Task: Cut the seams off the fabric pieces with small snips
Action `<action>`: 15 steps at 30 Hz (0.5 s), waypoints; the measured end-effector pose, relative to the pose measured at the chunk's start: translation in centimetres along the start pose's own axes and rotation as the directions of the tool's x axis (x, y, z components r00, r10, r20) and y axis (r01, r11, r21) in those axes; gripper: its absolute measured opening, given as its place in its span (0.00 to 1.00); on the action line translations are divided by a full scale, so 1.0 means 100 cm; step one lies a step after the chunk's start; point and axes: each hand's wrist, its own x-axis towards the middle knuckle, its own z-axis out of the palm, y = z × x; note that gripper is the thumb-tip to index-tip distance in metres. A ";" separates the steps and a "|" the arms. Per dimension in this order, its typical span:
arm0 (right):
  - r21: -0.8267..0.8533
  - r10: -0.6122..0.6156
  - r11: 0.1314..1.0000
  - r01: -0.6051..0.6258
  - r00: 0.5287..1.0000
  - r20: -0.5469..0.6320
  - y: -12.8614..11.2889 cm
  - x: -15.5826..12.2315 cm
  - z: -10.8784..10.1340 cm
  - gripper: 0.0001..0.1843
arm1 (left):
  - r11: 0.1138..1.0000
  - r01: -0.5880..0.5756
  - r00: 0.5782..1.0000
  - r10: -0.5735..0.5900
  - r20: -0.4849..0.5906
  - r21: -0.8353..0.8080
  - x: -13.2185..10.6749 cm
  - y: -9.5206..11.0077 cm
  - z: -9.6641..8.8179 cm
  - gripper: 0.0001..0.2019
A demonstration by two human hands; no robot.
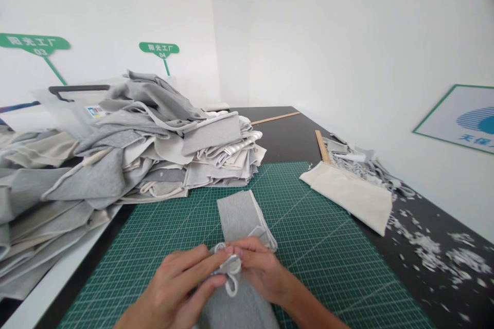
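Note:
Both hands meet over the near middle of a green cutting mat (293, 226). My left hand (179, 280) is closed, pinching the gathered edge of a grey fabric piece (241, 306) between thumb and fingers. A pale looped trim (232, 285) sticks out beneath its fingertips. My right hand (266, 270) pinches the same gathered edge from the other side, its fingertips touching those of my left. Something small and bluish shows under the left fingers, too covered to name. Just beyond the hands lies a folded grey cloth (239, 213) with a pale edge.
A large heap of grey and cream fabric (154, 133) fills the left, against a clear plastic bin (73, 105). On the right are a folded cream cloth (351, 193), a wooden ruler (321, 146) and fabric scraps (428, 249). Another wooden strip (276, 118) lies at the back.

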 end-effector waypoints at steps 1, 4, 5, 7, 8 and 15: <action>0.004 0.000 1.000 0.000 1.000 0.001 0.000 0.000 0.000 0.16 | 1.000 -0.006 1.000 0.006 -0.008 0.010 0.000 0.000 0.000 0.19; 0.031 -0.003 1.000 0.004 1.000 -0.011 0.000 0.001 0.001 0.15 | 0.999 -0.017 1.000 0.018 -0.020 0.050 0.000 0.001 0.001 0.18; 0.039 -0.005 0.999 0.005 1.000 -0.017 0.000 0.001 0.000 0.15 | 0.998 -0.018 0.999 0.020 -0.025 0.061 0.000 0.002 0.001 0.18; 0.045 -0.003 0.999 0.004 1.000 -0.024 0.000 0.001 0.000 0.14 | 0.998 -0.015 0.999 0.017 -0.032 0.060 0.000 0.003 0.000 0.19; 0.045 -0.001 0.999 0.002 1.000 -0.023 0.000 0.001 0.000 0.14 | 0.999 -0.007 1.000 0.009 -0.028 0.054 0.000 0.003 -0.001 0.19; 0.074 0.002 0.997 0.000 1.000 -0.031 0.000 0.000 0.001 0.14 | 0.998 -0.011 1.000 0.011 -0.008 0.060 0.003 0.004 -0.003 0.18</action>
